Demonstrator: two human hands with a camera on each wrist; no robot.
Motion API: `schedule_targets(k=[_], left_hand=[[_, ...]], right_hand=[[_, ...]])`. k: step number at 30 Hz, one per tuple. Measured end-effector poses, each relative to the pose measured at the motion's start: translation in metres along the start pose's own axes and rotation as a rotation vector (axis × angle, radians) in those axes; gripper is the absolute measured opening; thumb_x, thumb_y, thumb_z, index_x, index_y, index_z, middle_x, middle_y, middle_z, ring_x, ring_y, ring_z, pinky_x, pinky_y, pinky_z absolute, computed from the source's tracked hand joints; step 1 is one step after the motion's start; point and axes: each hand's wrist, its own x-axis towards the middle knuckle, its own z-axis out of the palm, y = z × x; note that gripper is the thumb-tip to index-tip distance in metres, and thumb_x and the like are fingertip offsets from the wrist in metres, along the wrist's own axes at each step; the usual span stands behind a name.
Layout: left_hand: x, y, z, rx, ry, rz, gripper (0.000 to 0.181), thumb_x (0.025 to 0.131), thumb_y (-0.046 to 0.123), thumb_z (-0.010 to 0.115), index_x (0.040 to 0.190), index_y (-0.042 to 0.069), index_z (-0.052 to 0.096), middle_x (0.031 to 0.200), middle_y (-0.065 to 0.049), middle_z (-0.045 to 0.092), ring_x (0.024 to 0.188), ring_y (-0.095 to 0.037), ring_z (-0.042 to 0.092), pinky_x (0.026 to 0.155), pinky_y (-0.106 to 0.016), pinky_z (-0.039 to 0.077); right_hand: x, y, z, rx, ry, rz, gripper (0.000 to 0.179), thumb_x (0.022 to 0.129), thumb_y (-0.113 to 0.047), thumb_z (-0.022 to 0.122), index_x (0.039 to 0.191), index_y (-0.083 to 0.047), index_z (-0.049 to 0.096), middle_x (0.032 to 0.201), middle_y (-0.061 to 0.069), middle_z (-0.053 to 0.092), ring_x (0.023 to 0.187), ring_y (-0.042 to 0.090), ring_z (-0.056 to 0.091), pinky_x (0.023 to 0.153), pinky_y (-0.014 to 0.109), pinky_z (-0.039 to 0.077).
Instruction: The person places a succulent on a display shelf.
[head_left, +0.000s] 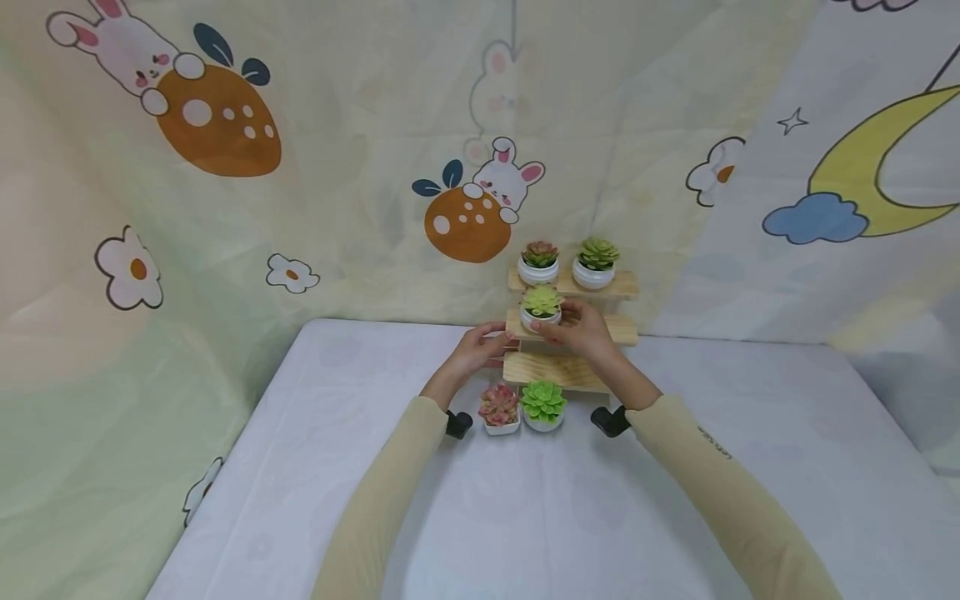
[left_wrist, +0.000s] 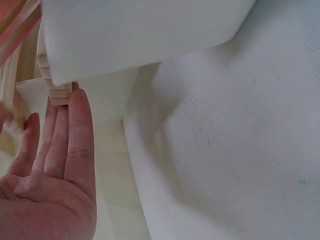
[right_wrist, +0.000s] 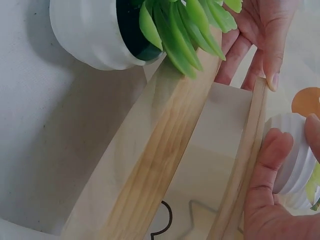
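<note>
A three-tier wooden stand (head_left: pixel 558 372) stands near the back of the table. My right hand (head_left: pixel 585 327) grips the white ribbed pot (right_wrist: pixel 291 152) of a pale green succulent (head_left: pixel 541 302) on the middle tier, thumb and fingers at its sides. At the stand's left end is my left hand (head_left: pixel 476 350). Its thumb touches the middle board's edge in the right wrist view, and its straight fingers (left_wrist: pixel 79 130) reach a board end (left_wrist: pixel 59 92) in the left wrist view.
Two potted succulents, one reddish (head_left: pixel 539 257) and one green (head_left: pixel 597 257), sit on the top tier. On the table before the stand are a pink succulent (head_left: pixel 498 406) in a square white pot and a bright green one (head_left: pixel 543 402). A printed cloth (head_left: pixel 360 167) hangs behind.
</note>
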Motion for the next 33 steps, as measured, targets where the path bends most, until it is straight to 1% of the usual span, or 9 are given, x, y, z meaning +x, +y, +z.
schedule_targets(k=[7, 8, 11, 16, 18, 21, 24, 28, 33], left_hand=[[0.0, 0.0, 0.0, 0.006, 0.001, -0.013, 0.05, 0.101, 0.03, 0.056, 0.143, 0.004, 0.046, 0.128, -0.022, 0.062, 0.118, -0.033, 0.061, 0.091, -0.044, 0.055], [-0.003, 0.003, 0.0, 0.001, -0.01, -0.02, 0.051, 0.101, 0.029, 0.055, 0.143, 0.003, 0.045, 0.129, -0.023, 0.061, 0.119, -0.034, 0.06, 0.093, -0.045, 0.054], [-0.002, 0.002, 0.002, 0.001, -0.011, -0.023, 0.051, 0.101, 0.03, 0.055, 0.143, 0.003, 0.045, 0.129, -0.023, 0.061, 0.119, -0.034, 0.06, 0.093, -0.045, 0.054], [0.001, -0.002, 0.005, -0.004, -0.002, -0.027, 0.05, 0.101, 0.03, 0.055, 0.142, 0.004, 0.046, 0.128, -0.022, 0.062, 0.118, -0.033, 0.061, 0.091, -0.044, 0.055], [0.0, -0.002, 0.006, -0.009, -0.004, -0.021, 0.049, 0.102, 0.03, 0.055, 0.142, 0.003, 0.046, 0.128, -0.022, 0.062, 0.118, -0.033, 0.061, 0.091, -0.044, 0.055], [0.0, -0.002, 0.006, -0.013, -0.003, -0.013, 0.049, 0.102, 0.028, 0.054, 0.143, 0.002, 0.045, 0.127, -0.023, 0.062, 0.118, -0.034, 0.06, 0.09, -0.044, 0.055], [0.0, -0.001, 0.005, -0.017, 0.007, -0.014, 0.049, 0.102, 0.027, 0.054, 0.143, 0.002, 0.045, 0.129, -0.023, 0.061, 0.118, -0.035, 0.06, 0.09, -0.043, 0.056], [0.0, 0.0, 0.004, -0.019, 0.018, -0.022, 0.05, 0.102, 0.027, 0.055, 0.143, 0.001, 0.044, 0.131, -0.024, 0.059, 0.119, -0.036, 0.059, 0.089, -0.043, 0.056], [0.0, 0.001, 0.003, -0.019, 0.014, -0.013, 0.05, 0.102, 0.027, 0.054, 0.143, 0.001, 0.044, 0.131, -0.024, 0.059, 0.12, -0.036, 0.058, 0.09, -0.044, 0.055]], right_hand=[[-0.004, -0.002, 0.001, -0.01, -0.002, 0.0, 0.081, 0.086, -0.023, 0.077, 0.146, 0.006, 0.031, 0.14, 0.024, 0.045, 0.08, 0.011, 0.065, 0.085, 0.033, 0.058], [-0.004, -0.001, 0.001, -0.019, 0.001, -0.004, 0.081, 0.086, -0.023, 0.077, 0.146, 0.006, 0.032, 0.139, 0.024, 0.045, 0.081, 0.011, 0.065, 0.084, 0.032, 0.058], [-0.006, 0.002, 0.0, -0.033, 0.017, -0.022, 0.077, 0.085, -0.021, 0.077, 0.144, 0.005, 0.036, 0.136, 0.024, 0.047, 0.085, 0.014, 0.062, 0.08, 0.029, 0.058], [-0.009, 0.007, -0.002, -0.017, 0.037, -0.058, 0.071, 0.084, -0.017, 0.078, 0.14, 0.003, 0.04, 0.133, 0.022, 0.049, 0.098, 0.022, 0.059, 0.076, 0.028, 0.056], [-0.012, 0.008, -0.003, -0.006, 0.041, -0.064, 0.071, 0.085, -0.017, 0.078, 0.142, 0.003, 0.039, 0.135, 0.022, 0.048, 0.108, 0.027, 0.055, 0.076, 0.024, 0.055], [-0.018, 0.009, -0.004, -0.001, 0.055, -0.066, 0.073, 0.085, -0.017, 0.077, 0.144, 0.001, 0.038, 0.138, 0.021, 0.046, 0.115, 0.03, 0.051, 0.074, 0.019, 0.052], [-0.024, 0.011, -0.006, -0.012, 0.083, -0.06, 0.072, 0.084, -0.019, 0.078, 0.143, -0.001, 0.04, 0.136, 0.02, 0.047, 0.11, 0.029, 0.052, 0.072, 0.017, 0.05], [-0.032, 0.015, -0.011, 0.009, 0.101, -0.06, 0.069, 0.084, -0.022, 0.079, 0.14, -0.002, 0.043, 0.131, 0.018, 0.048, 0.1, 0.023, 0.053, 0.074, 0.02, 0.052], [-0.043, 0.018, -0.016, 0.028, 0.076, -0.063, 0.065, 0.086, -0.025, 0.077, 0.137, -0.001, 0.044, 0.127, 0.016, 0.048, 0.096, 0.018, 0.054, 0.077, 0.025, 0.053]])
